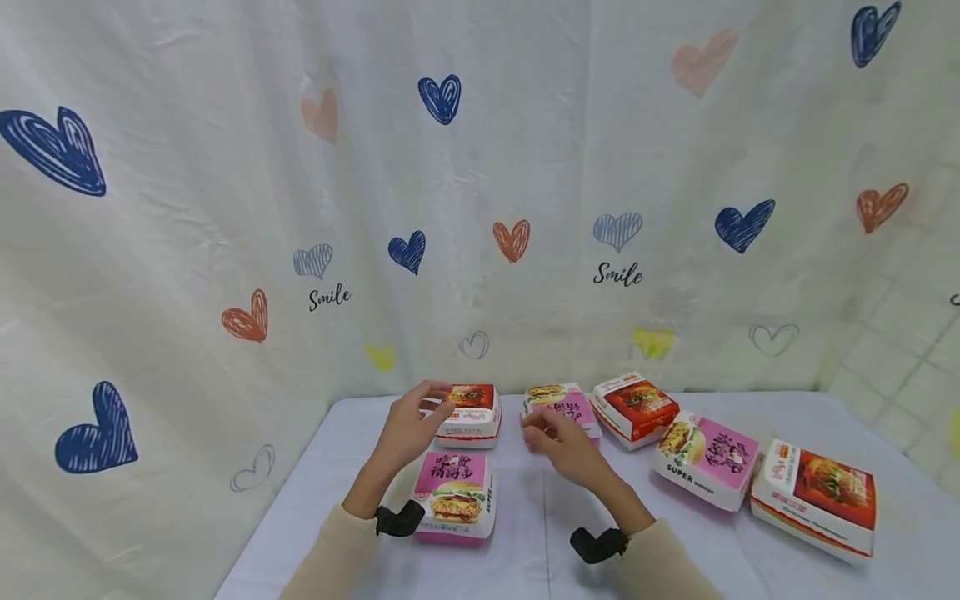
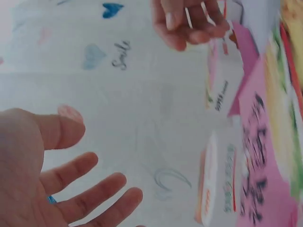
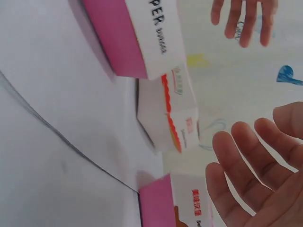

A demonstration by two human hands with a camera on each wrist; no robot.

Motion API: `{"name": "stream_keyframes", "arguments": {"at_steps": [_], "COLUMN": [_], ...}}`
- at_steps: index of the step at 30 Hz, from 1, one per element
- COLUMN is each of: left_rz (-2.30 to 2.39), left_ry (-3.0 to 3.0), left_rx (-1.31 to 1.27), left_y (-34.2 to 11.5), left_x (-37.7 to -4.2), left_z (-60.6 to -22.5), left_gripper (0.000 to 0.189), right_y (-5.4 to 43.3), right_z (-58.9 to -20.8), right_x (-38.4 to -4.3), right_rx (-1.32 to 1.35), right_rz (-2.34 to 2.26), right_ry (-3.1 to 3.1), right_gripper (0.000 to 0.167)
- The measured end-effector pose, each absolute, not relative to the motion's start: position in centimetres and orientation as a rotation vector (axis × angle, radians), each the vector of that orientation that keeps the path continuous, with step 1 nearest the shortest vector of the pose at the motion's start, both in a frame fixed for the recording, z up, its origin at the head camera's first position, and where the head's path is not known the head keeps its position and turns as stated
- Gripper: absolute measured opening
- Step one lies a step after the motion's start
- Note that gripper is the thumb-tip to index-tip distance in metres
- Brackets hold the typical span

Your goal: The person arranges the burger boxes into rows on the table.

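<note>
My left hand (image 1: pixel 414 423) hovers with spread, slightly bent fingers by the back-left red and white burger box (image 1: pixel 472 425). Below its wrist lies a pink and white burger box (image 1: pixel 453 500) with a burger picture. My right hand (image 1: pixel 558 446), fingers loosely bent, is in front of another pink burger box (image 1: pixel 576 408) and partly covers it in the head view. Both wrist views show the palms with nothing in them: the left palm (image 2: pixel 80 189) and the right palm (image 3: pixel 270 189) are held above the table, apart from the boxes.
Further right on the white-covered table (image 1: pixel 517 567) stand a red and white box (image 1: pixel 636 408), a pink box (image 1: pixel 707 458) and another red and white box (image 1: pixel 816 500), in a slanting row. A white curtain (image 1: pixel 525 150) printed with hearts hangs behind the table.
</note>
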State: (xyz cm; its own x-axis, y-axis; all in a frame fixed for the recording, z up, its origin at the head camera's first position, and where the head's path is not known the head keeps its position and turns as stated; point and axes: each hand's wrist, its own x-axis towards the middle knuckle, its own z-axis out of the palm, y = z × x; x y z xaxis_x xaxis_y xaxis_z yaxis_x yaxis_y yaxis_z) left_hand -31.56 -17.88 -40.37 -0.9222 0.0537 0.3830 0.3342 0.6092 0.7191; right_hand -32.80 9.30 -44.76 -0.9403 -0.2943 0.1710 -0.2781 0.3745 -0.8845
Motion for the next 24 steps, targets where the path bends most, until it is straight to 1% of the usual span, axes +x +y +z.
{"name": "stream_keyframes", "arguments": {"at_steps": [5,11,15,20,24], "left_rz": [-1.312,-1.465,-1.528,-1.557,-1.512], "left_ry": [-2.351,-2.191,-2.125,-2.135,-2.252], "left_rx": [-0.317,-0.313,-0.279,-0.235,-0.215], "left_y": [-14.1,-9.9,-7.3,-4.3,-2.5], "left_x": [-30.0,-29.6,-30.1,-30.8,-31.3], "left_z": [-38.4,-37.8,-38.4,-40.1,-41.7], "left_gripper": [0.022,0.015,0.013,0.014,0.023], "right_y": [11.4,13.3,14.7,16.0,16.5], "right_z": [-43.7,-43.6,-43.8,-44.5,-45.2], "right_x": [-33.4,-34.0,-34.5,-35.0,-35.3], "right_rx": [-0.423,-0.250,-0.181,-0.160,-0.204], "right_rz": [-1.763,-1.738,-1.681,-1.588,-1.516], "right_ry": [2.678,2.853,2.907,2.893,2.903], "right_gripper": [0.024,0.027,0.031,0.037,0.039]}}
